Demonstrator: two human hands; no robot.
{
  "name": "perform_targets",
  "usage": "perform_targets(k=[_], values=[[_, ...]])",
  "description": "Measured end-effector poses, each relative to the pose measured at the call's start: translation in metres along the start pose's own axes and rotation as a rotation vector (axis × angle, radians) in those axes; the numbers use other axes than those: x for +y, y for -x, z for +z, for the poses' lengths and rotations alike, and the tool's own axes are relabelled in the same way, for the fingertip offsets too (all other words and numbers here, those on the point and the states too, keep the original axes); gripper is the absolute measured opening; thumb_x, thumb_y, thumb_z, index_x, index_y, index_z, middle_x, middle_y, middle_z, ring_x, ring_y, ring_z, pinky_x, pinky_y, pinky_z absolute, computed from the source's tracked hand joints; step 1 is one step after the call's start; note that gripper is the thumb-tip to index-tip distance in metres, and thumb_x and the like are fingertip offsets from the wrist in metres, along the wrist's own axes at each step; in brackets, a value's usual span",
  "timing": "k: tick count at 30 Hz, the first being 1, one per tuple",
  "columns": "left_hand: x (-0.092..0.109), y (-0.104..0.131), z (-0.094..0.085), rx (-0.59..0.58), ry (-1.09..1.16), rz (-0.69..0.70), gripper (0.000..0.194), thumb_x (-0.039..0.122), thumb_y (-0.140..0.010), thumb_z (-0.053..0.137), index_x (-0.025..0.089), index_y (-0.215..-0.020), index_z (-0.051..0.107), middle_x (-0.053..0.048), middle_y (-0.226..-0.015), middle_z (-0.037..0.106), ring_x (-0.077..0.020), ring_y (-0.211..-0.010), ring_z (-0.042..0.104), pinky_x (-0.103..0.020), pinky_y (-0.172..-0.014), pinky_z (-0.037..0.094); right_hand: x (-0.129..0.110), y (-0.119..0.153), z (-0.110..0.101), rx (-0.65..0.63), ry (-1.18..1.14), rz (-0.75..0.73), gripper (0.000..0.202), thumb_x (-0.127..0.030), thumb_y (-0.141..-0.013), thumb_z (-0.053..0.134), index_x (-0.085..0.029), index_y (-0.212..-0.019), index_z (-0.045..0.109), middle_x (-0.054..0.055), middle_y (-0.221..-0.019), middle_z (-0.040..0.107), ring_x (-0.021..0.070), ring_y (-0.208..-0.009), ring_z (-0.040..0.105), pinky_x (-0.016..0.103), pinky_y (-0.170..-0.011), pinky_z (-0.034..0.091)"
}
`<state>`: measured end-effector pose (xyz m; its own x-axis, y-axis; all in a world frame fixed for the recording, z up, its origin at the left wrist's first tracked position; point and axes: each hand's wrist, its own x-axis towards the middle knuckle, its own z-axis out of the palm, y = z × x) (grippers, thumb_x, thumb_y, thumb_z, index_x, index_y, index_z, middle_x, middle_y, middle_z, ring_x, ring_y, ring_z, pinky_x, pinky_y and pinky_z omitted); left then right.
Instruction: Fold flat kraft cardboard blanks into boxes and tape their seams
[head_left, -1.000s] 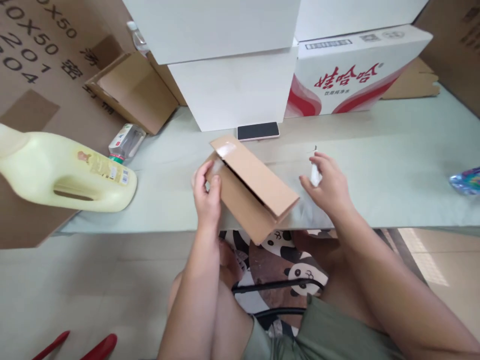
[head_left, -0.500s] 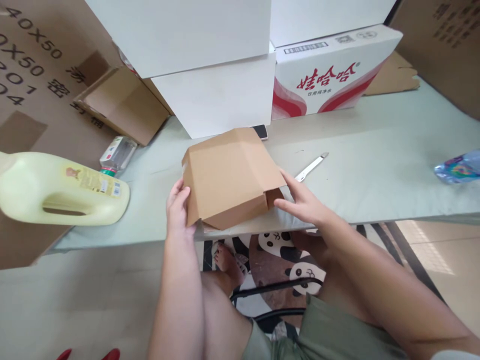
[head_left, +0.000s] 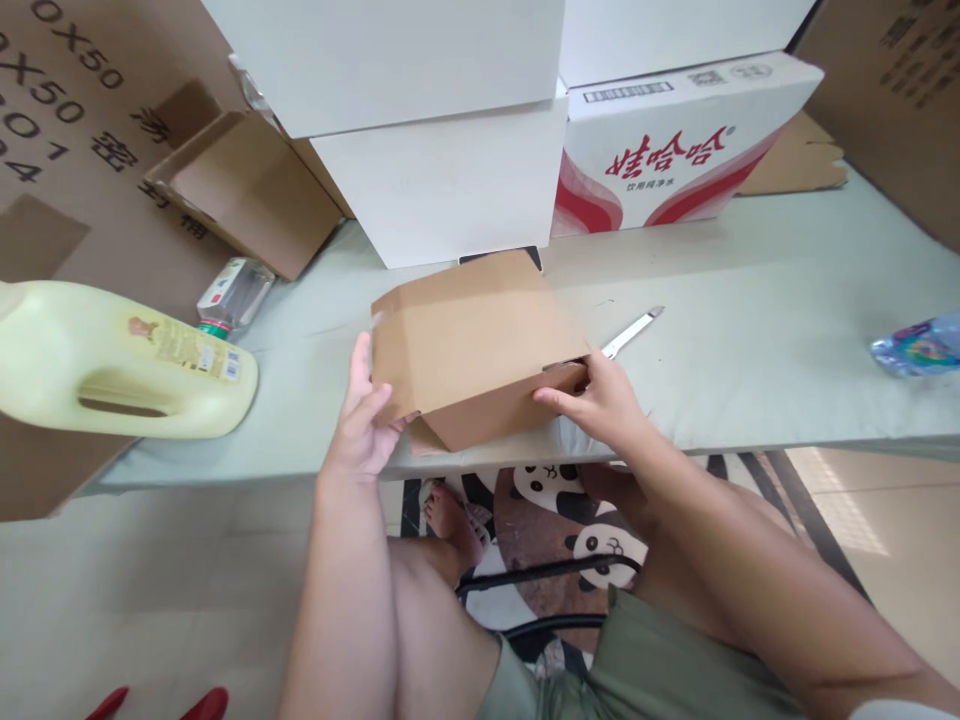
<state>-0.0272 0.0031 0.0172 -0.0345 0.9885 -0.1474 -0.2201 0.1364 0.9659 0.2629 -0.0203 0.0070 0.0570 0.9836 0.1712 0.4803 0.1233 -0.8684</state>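
A small brown cardboard box [head_left: 480, 340] sits near the table's front edge, its top flap lying over it. On its left, my left hand [head_left: 364, 425] holds the side flap, thumb bent against it and one finger pointing up along the edge. My right hand [head_left: 604, 400] grips the front right corner, thumb on the front wall; its other fingers are mostly hidden. Just beyond that hand lies a white-handled utility knife [head_left: 634, 333]. Behind the box, a dark flat object [head_left: 534, 257] is partly covered.
White cartons [head_left: 442, 190] and a red-and-white water carton [head_left: 675, 150] stand behind. Left are a pale yellow jug [head_left: 187, 385], a clear bottle [head_left: 244, 290] and an open brown box [head_left: 247, 190]. A blue-tinted plastic bottle [head_left: 919, 345] lies right. The table [head_left: 750, 330] has a cloth cover.
The box has turned slightly and its right front corner has closed up. My left hand has spread its fingers more at the side flap; my right hand has moved in on the corner.
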Motion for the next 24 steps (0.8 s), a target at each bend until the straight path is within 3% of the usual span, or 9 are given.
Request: perform_targets(k=[4,6,8,12,16,19,22,24], values=[[-0.011,-0.007,0.003,0.134,-0.086,0.005,0.112,0.040,-0.067,0.086,0.043,-0.157,0.019,-0.008,-0.110,0.071,-0.0194,-0.072,0.070,-0.028,-0.055,0.055,0.000,0.001,0.004,0.025,-0.093,0.058,0.047,-0.051,-0.074,0.072,-0.020,-0.109,0.063,0.011,-0.101,0.073,0.0274,-0.087,0.067,0.038,-0.069,0.053],[-0.015,-0.011,0.005,0.212,-0.118,0.016,0.103,0.044,-0.070,0.083,0.038,-0.156,0.025,-0.008,-0.103,0.072,-0.0218,-0.074,0.070,-0.032,-0.060,0.057,0.000,0.001,0.005,0.030,-0.179,0.069,0.036,-0.053,-0.082,0.064,-0.021,-0.098,0.065,0.008,-0.093,0.072,0.0245,-0.084,0.065,0.036,-0.068,0.050],[-0.015,-0.013,0.004,0.228,-0.122,0.044,0.087,0.049,-0.072,0.079,0.034,-0.148,0.039,-0.010,-0.108,0.071,-0.0256,-0.085,0.072,-0.036,-0.068,0.058,0.001,0.001,0.006,0.039,-0.258,0.094,0.036,-0.056,-0.086,0.058,-0.021,-0.084,0.064,0.004,-0.078,0.067,0.0204,-0.073,0.061,0.033,-0.064,0.047],[-0.008,-0.009,0.003,0.121,0.009,0.131,0.068,0.058,-0.075,0.070,0.031,-0.135,0.051,-0.010,-0.119,0.067,-0.0305,-0.104,0.069,-0.042,-0.081,0.058,0.003,0.001,0.010,0.061,-0.431,0.168,0.036,-0.057,-0.085,0.062,-0.022,-0.079,0.059,0.000,-0.072,0.062,0.0167,-0.067,0.057,0.031,-0.063,0.047],[0.000,0.000,0.006,0.024,0.080,0.161,0.086,0.068,-0.074,0.064,0.041,-0.149,0.032,-0.006,-0.108,0.068,-0.0303,-0.097,0.069,-0.046,-0.078,0.057,0.005,-0.001,0.014,0.108,-0.594,0.252,0.031,-0.055,-0.084,0.061,-0.024,-0.085,0.057,0.001,-0.080,0.066,0.0177,-0.070,0.062,0.033,-0.068,0.052],[-0.002,0.001,0.012,0.059,0.006,0.126,0.107,0.068,-0.065,0.074,0.045,-0.154,0.018,-0.006,-0.105,0.068,-0.0277,-0.085,0.070,-0.041,-0.068,0.057,0.006,-0.002,0.015,0.156,-0.643,0.273,0.029,-0.053,-0.083,0.062,-0.025,-0.087,0.057,0.002,-0.084,0.068,0.0187,-0.073,0.064,0.034,-0.071,0.054],[-0.006,-0.002,0.018,0.137,-0.032,0.180,0.115,0.062,-0.058,0.083,0.038,-0.154,0.024,-0.007,-0.101,0.069,-0.0260,-0.082,0.070,-0.035,-0.064,0.056,0.007,-0.002,0.015,0.175,-0.628,0.253,0.028,-0.053,-0.083,0.063,-0.026,-0.088,0.056,0.002,-0.086,0.069,0.0199,-0.077,0.065,0.035,-0.076,0.055],[-0.007,-0.004,0.020,0.175,-0.054,0.207,0.104,0.063,-0.062,0.081,0.033,-0.150,0.035,-0.003,-0.086,0.069,-0.0223,-0.072,0.069,-0.032,-0.061,0.054,0.010,-0.002,0.014,0.181,-0.597,0.249,0.029,-0.054,-0.084,0.061,-0.026,-0.089,0.056,0.002,-0.087,0.069,0.0205,-0.079,0.065,0.036,-0.077,0.055]])
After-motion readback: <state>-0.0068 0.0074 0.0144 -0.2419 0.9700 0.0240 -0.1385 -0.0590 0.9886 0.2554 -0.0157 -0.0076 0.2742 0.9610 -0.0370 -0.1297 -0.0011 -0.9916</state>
